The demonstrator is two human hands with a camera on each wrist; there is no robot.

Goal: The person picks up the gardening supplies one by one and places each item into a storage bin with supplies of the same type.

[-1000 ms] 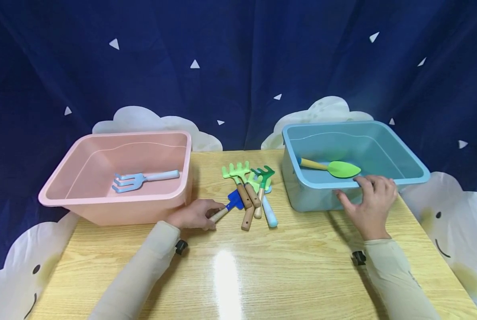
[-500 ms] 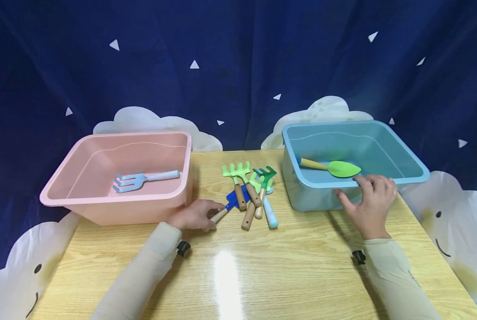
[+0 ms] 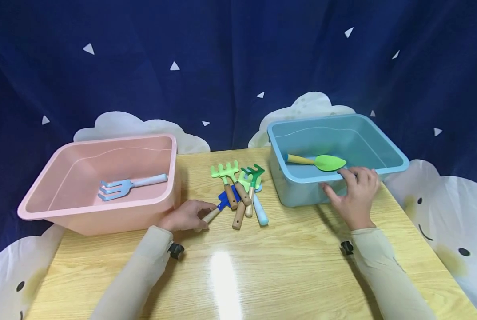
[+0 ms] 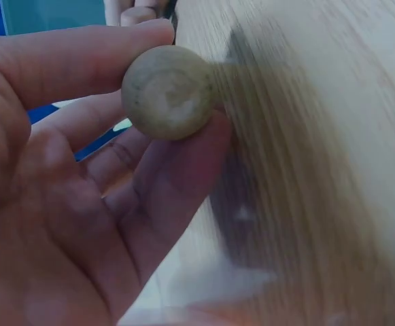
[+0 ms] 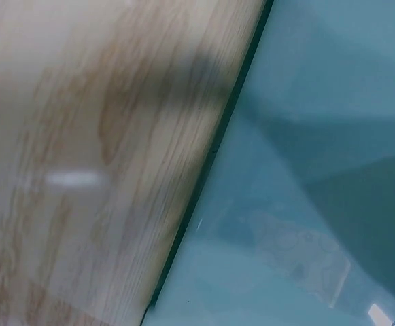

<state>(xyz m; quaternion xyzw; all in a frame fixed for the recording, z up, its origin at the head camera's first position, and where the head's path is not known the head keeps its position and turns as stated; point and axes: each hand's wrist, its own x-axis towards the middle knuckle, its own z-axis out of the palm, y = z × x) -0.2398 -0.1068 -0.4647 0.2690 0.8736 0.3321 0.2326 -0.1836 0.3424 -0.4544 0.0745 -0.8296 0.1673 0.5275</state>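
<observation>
My left hand [image 3: 188, 215] pinches the pale wooden handle [image 4: 168, 92] of a small toy spade between thumb and fingers. The spade's blue blade [image 3: 224, 198] lies partly under a pile of garden tools. In that pile are a light-green rake [image 3: 221, 173], a second light-green rake [image 3: 231, 170], a dark-green rake [image 3: 253, 173] and a pale blue handle [image 3: 260, 211]. My right hand [image 3: 356, 191] holds the front rim of the blue bin [image 3: 278, 178], fingers over the edge, thumb outside. The right wrist view shows the bin's wall [image 5: 306, 204] but no hand.
A pink bin [image 3: 102, 215] at the left holds a light blue hand fork [image 3: 120, 189]. Inside the blue bin lies a green trowel [image 3: 329, 163] with a yellow handle. Both bins stand on the wooden table [image 3: 278, 266] before a dark blue curtain [image 3: 142, 66].
The spade's blade and the brown-handled rake over it shifted slightly in the pile; the left hand kept its pinch. The whole head view then swung, moving everything leftward. The right hand stays at the rim.
</observation>
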